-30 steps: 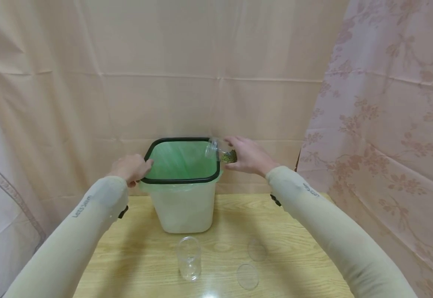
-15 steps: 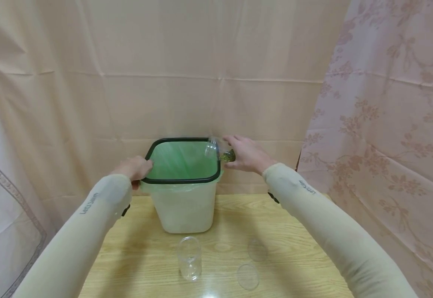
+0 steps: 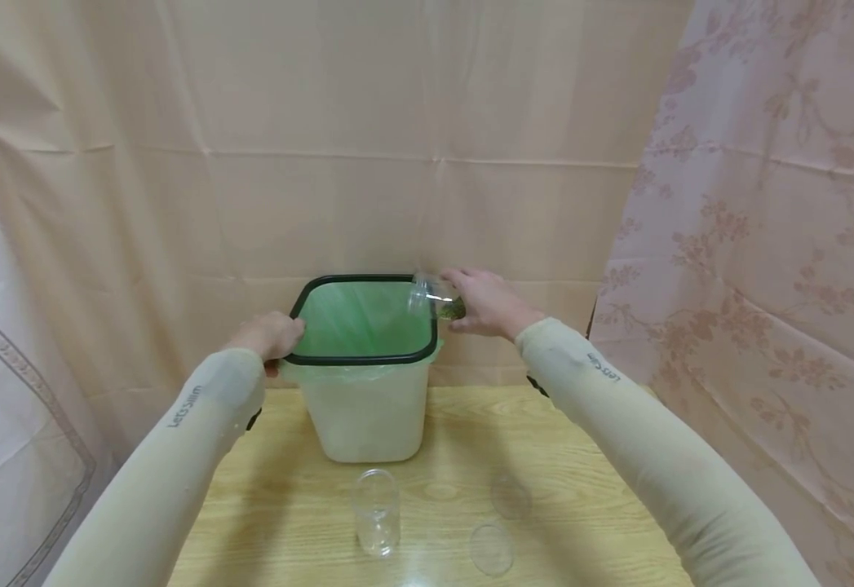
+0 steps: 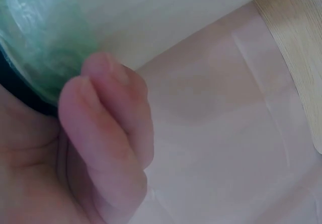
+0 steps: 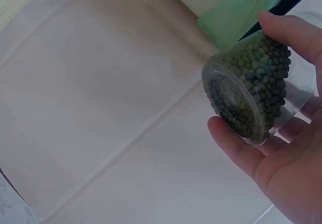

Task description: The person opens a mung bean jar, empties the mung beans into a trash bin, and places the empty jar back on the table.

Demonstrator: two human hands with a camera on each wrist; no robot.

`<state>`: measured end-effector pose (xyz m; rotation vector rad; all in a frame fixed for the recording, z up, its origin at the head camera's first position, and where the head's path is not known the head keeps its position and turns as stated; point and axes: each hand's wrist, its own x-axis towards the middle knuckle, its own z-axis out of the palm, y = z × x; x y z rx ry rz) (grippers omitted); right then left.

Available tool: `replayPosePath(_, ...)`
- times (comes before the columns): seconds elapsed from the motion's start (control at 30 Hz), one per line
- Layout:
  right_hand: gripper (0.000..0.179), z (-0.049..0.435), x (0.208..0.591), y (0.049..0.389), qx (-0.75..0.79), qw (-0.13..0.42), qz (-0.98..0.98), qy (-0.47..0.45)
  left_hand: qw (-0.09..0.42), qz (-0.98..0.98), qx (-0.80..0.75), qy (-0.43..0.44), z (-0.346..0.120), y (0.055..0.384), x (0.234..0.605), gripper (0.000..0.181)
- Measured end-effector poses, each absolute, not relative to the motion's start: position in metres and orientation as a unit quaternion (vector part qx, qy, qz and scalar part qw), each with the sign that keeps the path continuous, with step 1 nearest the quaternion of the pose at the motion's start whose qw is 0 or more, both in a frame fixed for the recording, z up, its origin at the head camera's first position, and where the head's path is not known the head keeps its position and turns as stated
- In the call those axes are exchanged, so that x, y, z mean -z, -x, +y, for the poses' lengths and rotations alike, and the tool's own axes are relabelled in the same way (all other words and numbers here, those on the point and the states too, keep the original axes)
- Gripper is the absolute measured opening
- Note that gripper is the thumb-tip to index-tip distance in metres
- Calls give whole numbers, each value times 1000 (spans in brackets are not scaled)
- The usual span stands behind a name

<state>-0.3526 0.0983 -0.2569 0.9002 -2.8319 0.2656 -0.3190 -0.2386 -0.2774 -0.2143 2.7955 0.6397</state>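
A whitish trash bin with a black rim stands on the table, lined with a green plastic bag. My left hand grips the rim at its left side, fingers curled beneath it in the left wrist view. Over the right rim, my right hand holds a clear plastic jar tipped on its side, mouth toward the bin. Small round green beans lie heaped at the jar's base end in the right wrist view. The bottom of the bin is hidden.
In front of the bin a clear plastic jar stands on the wooden table. Two clear round discs, a nearer one and a farther one, lie to its right. A beige curtain hangs close behind.
The left forearm has shifted slightly to the right while the hand stays at the rim. The jar in my right hand keeps nearly the same place and tilt.
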Motion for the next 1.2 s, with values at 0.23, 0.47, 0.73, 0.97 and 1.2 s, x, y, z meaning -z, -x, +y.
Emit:
replayPosePath(0.23,84,98,257,353,-93,73,-948,-295,135,962,-224,78,-238,319,277,58)
replayPosePath(0.47,86,96,256,355,-79,68,-951,-290,136,963,-218,82,-237,318,275,58)
replayPosePath(0.73,85,94,254,354,-52,76,-952,-292,135,961,-223,90,-236,317,276,58)
replayPosePath(0.97,81,93,253,350,-37,96,-947,-303,134,961,-222,93,-236,316,276,59)
replayPosePath(1.2,80,93,257,351,-21,114,-945,-306,137,959,-227,96,-235,314,277,59)
